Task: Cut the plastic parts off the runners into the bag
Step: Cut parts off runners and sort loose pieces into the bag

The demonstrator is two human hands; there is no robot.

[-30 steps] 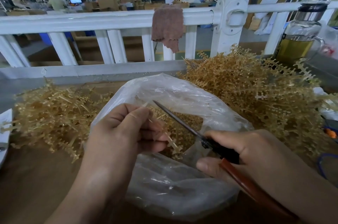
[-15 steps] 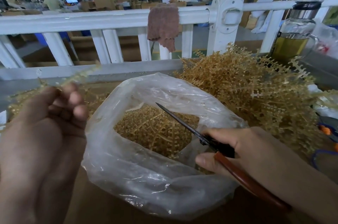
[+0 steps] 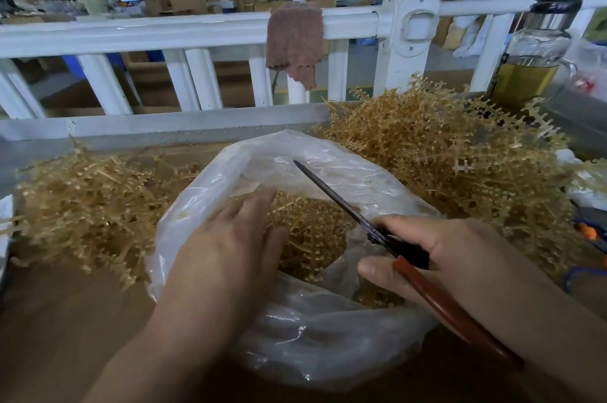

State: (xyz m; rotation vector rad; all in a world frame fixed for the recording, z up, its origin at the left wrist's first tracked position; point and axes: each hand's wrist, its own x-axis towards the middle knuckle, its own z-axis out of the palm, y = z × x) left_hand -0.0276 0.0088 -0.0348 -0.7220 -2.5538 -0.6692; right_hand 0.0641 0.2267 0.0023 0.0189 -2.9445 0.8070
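The scissors (image 3: pixel 387 235) are gripped shut in the right hand (image 3: pixel 437 254) over the bag (image 3: pixel 295 337), while the left hand (image 3: pixel 226 258), open and empty, is laid on its rim, probably to steady it.

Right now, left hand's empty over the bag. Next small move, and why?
Probably reach the left hand to the pile on the right for a fresh runner: it holds nothing, while the right hand has the scissors poised, blades together, over the open bag.
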